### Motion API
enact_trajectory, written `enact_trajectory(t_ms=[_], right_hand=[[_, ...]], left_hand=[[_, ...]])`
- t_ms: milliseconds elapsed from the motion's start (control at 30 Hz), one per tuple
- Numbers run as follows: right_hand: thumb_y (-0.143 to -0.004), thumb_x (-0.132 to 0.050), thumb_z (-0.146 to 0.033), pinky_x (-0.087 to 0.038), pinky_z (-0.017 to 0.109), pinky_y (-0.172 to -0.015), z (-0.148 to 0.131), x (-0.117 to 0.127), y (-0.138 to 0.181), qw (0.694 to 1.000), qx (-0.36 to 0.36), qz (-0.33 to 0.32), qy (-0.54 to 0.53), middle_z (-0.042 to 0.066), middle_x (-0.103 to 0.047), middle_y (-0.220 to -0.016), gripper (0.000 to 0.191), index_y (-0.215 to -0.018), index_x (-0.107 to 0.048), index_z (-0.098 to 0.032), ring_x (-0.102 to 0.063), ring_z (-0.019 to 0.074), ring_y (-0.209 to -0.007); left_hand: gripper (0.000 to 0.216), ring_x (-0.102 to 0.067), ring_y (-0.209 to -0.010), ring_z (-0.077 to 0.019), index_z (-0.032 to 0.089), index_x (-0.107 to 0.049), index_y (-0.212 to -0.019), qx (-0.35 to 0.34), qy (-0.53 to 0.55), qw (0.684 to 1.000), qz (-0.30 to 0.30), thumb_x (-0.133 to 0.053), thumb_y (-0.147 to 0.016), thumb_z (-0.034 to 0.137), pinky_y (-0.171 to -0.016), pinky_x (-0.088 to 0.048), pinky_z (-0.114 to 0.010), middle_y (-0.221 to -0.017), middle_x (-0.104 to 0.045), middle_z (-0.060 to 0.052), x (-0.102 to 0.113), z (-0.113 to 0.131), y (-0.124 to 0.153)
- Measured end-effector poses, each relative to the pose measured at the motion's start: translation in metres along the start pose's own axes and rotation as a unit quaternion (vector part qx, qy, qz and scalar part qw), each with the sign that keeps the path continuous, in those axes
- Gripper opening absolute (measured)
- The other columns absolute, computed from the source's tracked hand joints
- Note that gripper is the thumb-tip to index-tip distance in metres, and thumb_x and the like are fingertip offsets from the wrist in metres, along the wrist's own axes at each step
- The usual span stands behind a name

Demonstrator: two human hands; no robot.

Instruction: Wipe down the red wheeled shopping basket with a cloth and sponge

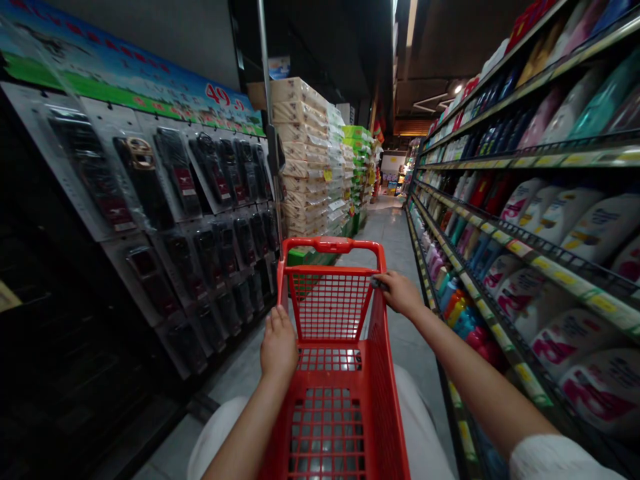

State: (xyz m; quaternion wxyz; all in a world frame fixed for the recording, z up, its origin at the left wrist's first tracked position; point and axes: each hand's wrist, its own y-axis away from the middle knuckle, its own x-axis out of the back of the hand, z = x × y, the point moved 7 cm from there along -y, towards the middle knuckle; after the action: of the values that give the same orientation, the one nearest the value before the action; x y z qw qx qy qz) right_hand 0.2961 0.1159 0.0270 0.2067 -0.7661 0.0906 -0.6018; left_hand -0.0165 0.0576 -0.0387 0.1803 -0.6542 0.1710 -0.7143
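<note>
A red plastic shopping trolley [345, 400] stands right in front of me in a shop aisle, with nothing visible in its basket. My left hand [278, 347] rests on the trolley's left rim, fingers curled over the edge. My right hand [399, 291] grips the right side of the trolley near the raised back panel [330, 303], fingers wrapped round the bar. A red handle [333, 245] arches over the far end of the trolley.
On the left hangs a wall of dark packaged goods [200, 220] under a bright banner. Shelves of detergent and shampoo bottles [550, 220] line the right. Stacked paper packs [310, 160] stand ahead on the left. The grey tiled aisle floor [395, 233] runs forward.
</note>
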Motion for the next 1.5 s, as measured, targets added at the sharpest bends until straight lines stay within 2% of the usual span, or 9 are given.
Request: enact_trajectory(t_ms=[167, 300, 433, 667, 967, 1067, 1233, 1400, 1500], right_hand=[[-0.082, -0.055, -0.014, -0.044, 0.034, -0.091, -0.029, 0.022, -0.053, 0.996, 0.025, 0.084, 0.002, 0.01, -0.057, -0.132, 0.058, -0.138, -0.052, -0.025, -0.055, 0.0249, -0.11], [-0.084, -0.056, -0.017, -0.043, 0.035, -0.092, -0.045, -0.014, -0.084, 0.999, 0.024, 0.023, 0.032, 0.009, -0.062, -0.125, 0.051, -0.134, -0.057, -0.028, -0.056, 0.0242, -0.108], [-0.089, -0.053, -0.026, -0.043, 0.039, -0.087, -0.045, -0.048, -0.085, 0.998, -0.012, -0.021, 0.059, 0.009, -0.067, -0.112, 0.042, -0.13, -0.059, -0.031, -0.059, 0.0255, -0.101], [-0.086, -0.053, -0.019, -0.041, 0.035, -0.09, -0.064, -0.059, -0.082, 0.998, 0.047, 0.022, 0.026, 0.006, -0.065, -0.119, 0.046, -0.13, -0.059, -0.031, -0.055, 0.0247, -0.104], [-0.089, -0.052, -0.023, -0.043, 0.034, -0.09, -0.212, -0.089, -0.107, 0.989, 0.146, -0.026, -0.019, 0.007, -0.063, -0.119, 0.048, -0.136, -0.053, -0.028, -0.054, 0.0238, -0.104], [-0.091, -0.049, -0.021, -0.043, 0.033, -0.088, -0.232, -0.089, -0.106, 0.987, 0.157, -0.033, -0.016, 0.007, -0.063, -0.117, 0.048, -0.138, -0.051, -0.03, -0.053, 0.0234, -0.103], [-0.09, -0.048, -0.018, -0.043, 0.033, -0.092, -0.181, -0.07, -0.083, 0.982, 0.179, -0.051, -0.014, 0.006, -0.061, -0.123, 0.046, -0.134, -0.056, -0.031, -0.052, 0.0224, -0.11], [-0.084, -0.049, -0.013, -0.045, 0.037, -0.09, -0.079, -0.039, -0.062, 0.999, 0.021, -0.02, 0.019, 0.008, -0.064, -0.121, 0.05, -0.131, -0.058, -0.027, -0.057, 0.0258, -0.108], [-0.088, -0.045, -0.019, -0.046, 0.04, -0.085, -0.064, -0.035, -0.063, 0.998, -0.046, -0.019, 0.035, 0.012, -0.065, -0.117, 0.042, -0.127, -0.061, -0.023, -0.059, 0.0294, -0.105]], left_hand=[[0.064, -0.046, -0.134, -0.032, -0.003, -0.032, -0.147, 0.035, 0.02, 0.999, -0.023, -0.046, -0.087, 0.016, -0.106, -0.043, -0.041, -0.141, -0.051, -0.026, 0.007, -0.003, -0.021], [0.066, -0.051, -0.13, -0.033, -0.009, -0.029, -0.144, 0.128, 0.057, 0.99, -0.034, -0.049, -0.09, 0.024, -0.103, -0.045, -0.038, -0.135, -0.053, -0.032, 0.017, -0.009, -0.063], [0.042, -0.07, -0.098, -0.0303, 0.0, -0.049, -0.126, 0.241, 0.079, 0.965, -0.071, -0.037, -0.096, 0.026, -0.078, -0.055, -0.038, -0.109, -0.068, -0.026, 0.006, -0.015, -0.083], [0.032, -0.073, -0.08, -0.0257, 0.007, -0.054, -0.108, 0.227, 0.023, 0.973, -0.044, -0.025, -0.094, 0.008, -0.065, -0.055, -0.033, -0.089, -0.07, -0.016, -0.003, -0.017, -0.073], [0.038, -0.072, -0.081, -0.0235, 0.004, -0.056, -0.111, 0.2, 0.001, 0.979, -0.042, -0.022, -0.094, 0.005, -0.067, -0.057, -0.031, -0.09, -0.068, -0.017, 0.0, -0.009, -0.067], [0.042, -0.072, -0.081, -0.023, -0.001, -0.053, -0.122, 0.188, -0.017, 0.981, -0.041, -0.023, -0.094, 0.005, -0.068, -0.057, -0.03, -0.093, -0.067, -0.018, 0.001, -0.009, -0.065], [0.049, -0.072, -0.081, -0.0226, -0.006, -0.042, -0.138, 0.153, -0.037, 0.987, -0.036, -0.025, -0.093, 0.004, -0.068, -0.057, -0.029, -0.099, -0.066, -0.022, 0.002, -0.009, -0.062], [0.046, -0.072, -0.083, -0.0245, -0.003, -0.047, -0.133, 0.155, -0.02, 0.987, -0.031, -0.026, -0.093, 0.005, -0.068, -0.058, -0.031, -0.098, -0.066, -0.02, 0.001, -0.01, -0.061], [0.042, -0.072, -0.08, -0.0255, -0.001, -0.051, -0.126, 0.165, -0.017, 0.986, -0.02, -0.025, -0.094, 0.006, -0.065, -0.058, -0.033, -0.095, -0.066, -0.019, 0.001, -0.01, -0.062]])
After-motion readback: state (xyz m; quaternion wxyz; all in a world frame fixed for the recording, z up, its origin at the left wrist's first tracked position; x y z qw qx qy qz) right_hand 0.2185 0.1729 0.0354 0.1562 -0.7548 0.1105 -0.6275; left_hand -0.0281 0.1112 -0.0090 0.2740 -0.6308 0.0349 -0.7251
